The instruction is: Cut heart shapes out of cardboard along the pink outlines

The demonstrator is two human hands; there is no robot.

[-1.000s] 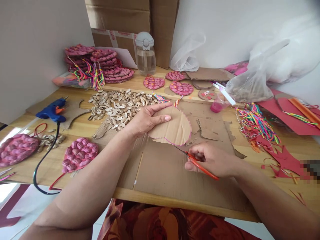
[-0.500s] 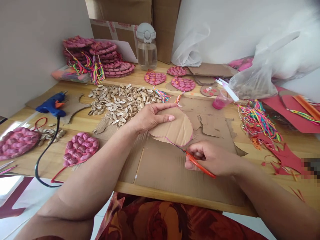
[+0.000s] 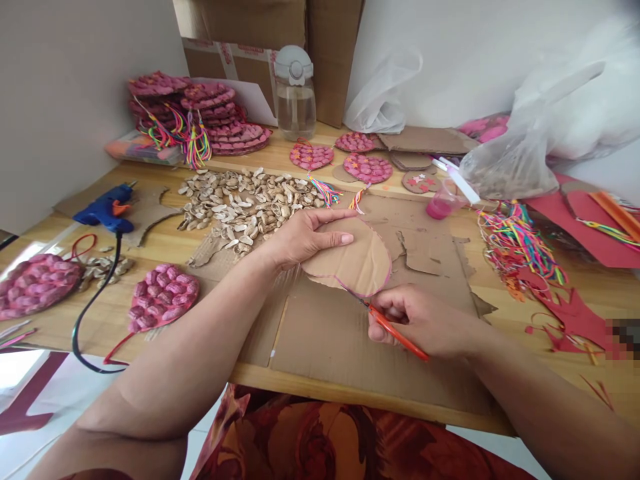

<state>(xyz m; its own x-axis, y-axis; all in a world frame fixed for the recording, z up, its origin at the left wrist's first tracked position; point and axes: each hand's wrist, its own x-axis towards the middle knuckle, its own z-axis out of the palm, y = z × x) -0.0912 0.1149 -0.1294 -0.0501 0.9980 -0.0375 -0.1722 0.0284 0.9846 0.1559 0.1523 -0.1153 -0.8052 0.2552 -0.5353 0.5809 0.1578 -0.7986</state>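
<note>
A rounded cardboard piece (image 3: 357, 257) with a pink line drawn near its edge is gripped at its upper left by my left hand (image 3: 313, 237). The thumb lies on top of it and the fingers reach along its far edge. My right hand (image 3: 407, 313) is closed around orange-handled scissors (image 3: 397, 333), whose blades meet the near edge of the cardboard by the pink line. Beneath both hands lies a larger cardboard sheet (image 3: 320, 340) on the wooden table.
Peanut shells (image 3: 250, 200) are heaped behind my left hand. On the left lie a blue glue gun (image 3: 105, 210) and a pink shell-covered piece (image 3: 163, 297). A water bottle (image 3: 295, 100), a cup of pink liquid (image 3: 443, 200) and colourful threads (image 3: 520, 240) stand or lie farther back.
The cardboard piece has turned and shifted slightly to the right in my left hand. The scissors have moved a little along its near edge.
</note>
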